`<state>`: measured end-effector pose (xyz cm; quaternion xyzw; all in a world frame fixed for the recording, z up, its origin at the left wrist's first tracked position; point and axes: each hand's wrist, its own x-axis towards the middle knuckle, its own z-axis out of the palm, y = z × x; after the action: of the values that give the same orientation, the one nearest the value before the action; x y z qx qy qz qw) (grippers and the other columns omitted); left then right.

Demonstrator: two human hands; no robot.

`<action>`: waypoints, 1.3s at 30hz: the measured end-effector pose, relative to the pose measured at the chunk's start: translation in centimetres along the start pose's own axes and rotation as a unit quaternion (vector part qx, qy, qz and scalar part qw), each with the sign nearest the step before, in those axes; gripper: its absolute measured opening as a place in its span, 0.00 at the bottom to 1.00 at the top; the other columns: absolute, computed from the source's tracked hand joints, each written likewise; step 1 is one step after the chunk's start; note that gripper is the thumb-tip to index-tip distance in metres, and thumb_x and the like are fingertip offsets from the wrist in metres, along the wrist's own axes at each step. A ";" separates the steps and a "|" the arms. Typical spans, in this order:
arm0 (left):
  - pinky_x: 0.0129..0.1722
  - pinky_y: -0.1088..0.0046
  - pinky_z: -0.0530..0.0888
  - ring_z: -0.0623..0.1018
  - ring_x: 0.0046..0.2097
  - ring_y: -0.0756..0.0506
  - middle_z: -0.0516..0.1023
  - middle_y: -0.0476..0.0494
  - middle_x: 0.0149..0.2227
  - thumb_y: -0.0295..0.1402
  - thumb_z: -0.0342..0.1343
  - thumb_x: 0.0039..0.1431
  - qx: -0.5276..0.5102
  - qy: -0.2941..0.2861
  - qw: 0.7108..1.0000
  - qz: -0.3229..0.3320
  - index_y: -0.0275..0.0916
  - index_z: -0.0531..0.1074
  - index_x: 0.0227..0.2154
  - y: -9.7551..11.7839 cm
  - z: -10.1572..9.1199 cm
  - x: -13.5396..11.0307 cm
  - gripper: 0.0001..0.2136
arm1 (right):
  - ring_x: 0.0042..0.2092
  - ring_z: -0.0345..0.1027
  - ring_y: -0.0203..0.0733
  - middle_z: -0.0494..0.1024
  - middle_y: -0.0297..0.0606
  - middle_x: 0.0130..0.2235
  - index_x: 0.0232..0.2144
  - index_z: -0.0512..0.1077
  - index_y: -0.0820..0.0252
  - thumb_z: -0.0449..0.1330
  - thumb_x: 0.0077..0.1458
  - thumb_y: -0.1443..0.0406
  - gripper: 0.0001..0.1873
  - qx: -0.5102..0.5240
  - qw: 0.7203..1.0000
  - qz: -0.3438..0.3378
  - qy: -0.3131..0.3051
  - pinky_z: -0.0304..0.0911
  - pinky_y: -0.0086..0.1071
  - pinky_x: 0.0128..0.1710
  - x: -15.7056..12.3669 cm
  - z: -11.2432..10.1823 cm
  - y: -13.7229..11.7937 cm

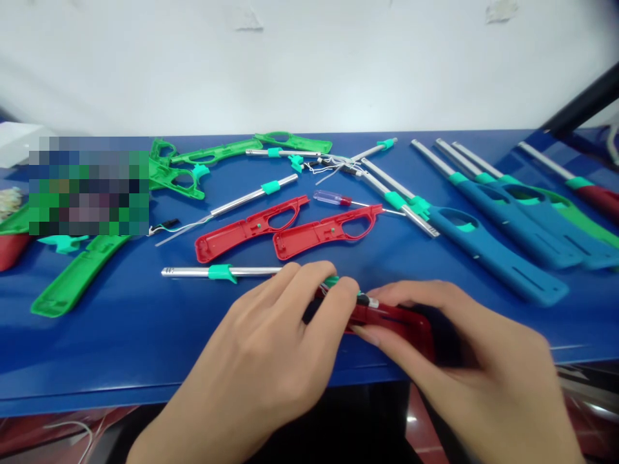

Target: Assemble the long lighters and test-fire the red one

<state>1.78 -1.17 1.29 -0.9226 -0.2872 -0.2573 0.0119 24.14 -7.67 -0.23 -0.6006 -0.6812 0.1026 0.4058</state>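
Note:
My left hand and my right hand meet at the front edge of the blue table. Both are closed on a red lighter body with a metal tube sticking out to the left; a teal collar sits on that tube. My left fingers pinch the body near its green and black front parts. My right fingers wrap its rear end. Two empty red shell halves lie just behind my hands.
A small clear-handled screwdriver lies behind the red shells. Finished blue lighters are lined up at the right. Green shell halves and loose metal tubes lie at the back left. A white wall stands behind.

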 end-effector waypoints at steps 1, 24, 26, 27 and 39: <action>0.47 0.59 0.86 0.88 0.50 0.38 0.87 0.39 0.52 0.22 0.50 0.84 -0.004 0.001 1.000 -0.003 0.35 0.74 0.58 0.0 0.0 -0.1 0.10 | 0.34 0.87 0.44 0.92 0.29 0.41 0.45 0.83 0.45 0.73 0.71 0.57 0.03 -0.001 1.000 0.001 0.001 0.86 0.34 0.42 0.0 0.0 0.0; 0.48 0.62 0.84 0.86 0.56 0.41 0.83 0.44 0.60 0.20 0.47 0.81 -0.026 -0.088 0.996 -0.021 0.45 0.69 0.62 -0.2 -1.4 -1.4 0.17 | 0.44 0.88 0.35 0.92 0.26 0.46 0.46 0.83 0.46 0.71 0.74 0.61 0.01 -0.014 0.999 -0.045 -0.019 0.81 0.23 0.51 0.1 -0.1 0.4; 0.46 0.63 0.84 0.86 0.54 0.41 0.83 0.44 0.60 0.20 0.47 0.81 -0.028 -0.095 0.995 -0.019 0.45 0.69 0.62 -0.1 -1.4 -1.4 0.17 | 0.44 0.88 0.33 0.92 0.25 0.46 0.46 0.83 0.46 0.71 0.75 0.59 0.01 -0.015 0.999 -0.049 -0.019 0.80 0.21 0.51 0.1 0.0 0.4; 0.46 0.63 0.84 0.87 0.54 0.41 0.83 0.44 0.60 0.19 0.47 0.80 -0.028 -0.098 0.995 -0.020 0.45 0.68 0.62 -0.1 -1.4 -1.4 0.17 | 0.43 0.87 0.32 0.92 0.24 0.45 0.46 0.83 0.46 0.70 0.76 0.58 0.02 -0.015 0.998 -0.050 -0.018 0.79 0.20 0.51 0.1 0.0 0.3; 0.44 0.55 0.90 0.90 0.51 0.36 0.84 0.39 0.59 0.17 0.44 0.72 -0.019 -0.107 0.994 -0.016 0.43 0.68 0.61 0.1 -1.6 -1.1 0.22 | 0.46 0.87 0.26 0.91 0.21 0.46 0.45 0.84 0.44 0.67 0.79 0.56 0.07 -0.023 0.997 -0.070 -0.024 0.74 0.13 0.54 0.3 -0.5 0.5</action>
<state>0.38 -2.12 2.18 -0.9402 -0.2966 -0.1622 -0.0406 24.84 -7.47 -0.07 -0.5578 -0.7336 0.0728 0.3812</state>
